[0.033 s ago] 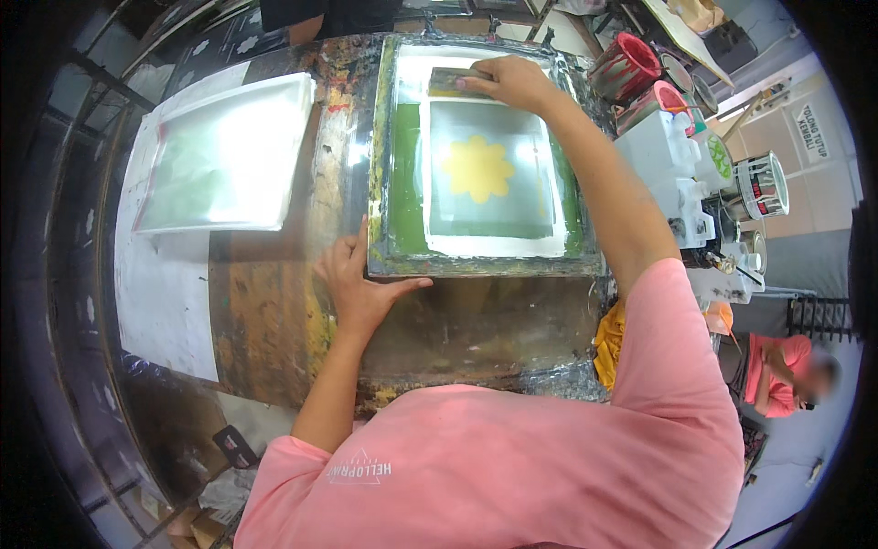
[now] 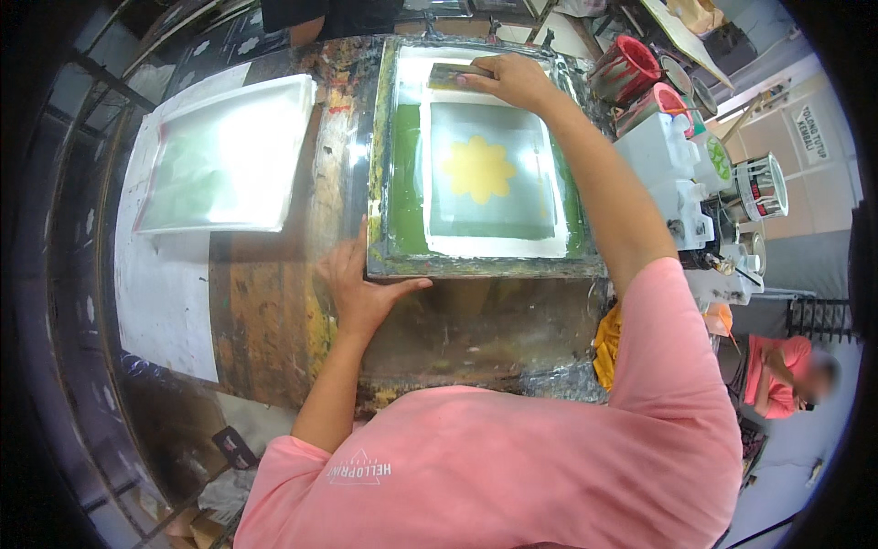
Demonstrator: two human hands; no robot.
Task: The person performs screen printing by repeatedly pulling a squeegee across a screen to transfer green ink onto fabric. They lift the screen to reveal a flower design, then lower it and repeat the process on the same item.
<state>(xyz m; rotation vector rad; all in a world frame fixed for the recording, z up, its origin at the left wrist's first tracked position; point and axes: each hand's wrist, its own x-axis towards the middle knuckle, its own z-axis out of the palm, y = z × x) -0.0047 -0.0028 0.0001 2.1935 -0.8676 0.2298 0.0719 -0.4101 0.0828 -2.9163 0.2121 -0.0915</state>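
Observation:
A screen-printing frame [image 2: 573, 267] lies on the stained work table [image 2: 265, 302]. Its mesh has a green border, strips of white tape and a yellow flower shape [image 2: 477, 169] in the middle. At the frame's far end my right hand [image 2: 512, 80] is closed on a squeegee [image 2: 445, 77], which rests on the mesh. My left hand [image 2: 355, 279] is at the near left corner, its thumb stretched along the near edge and its fingers spread up the left side. Clear glossy sheets [image 2: 224, 156] lie stacked to the left, apart from both hands.
White paper [image 2: 165, 311] lies under the sheets. Paint cans [image 2: 626, 69] and white plastic jugs [image 2: 658, 146] crowd the right side. A yellow cloth [image 2: 607, 343] hangs at the table's right edge. Someone in dark clothes [image 2: 343, 16] stands beyond the table; another person [image 2: 777, 375] is at far right.

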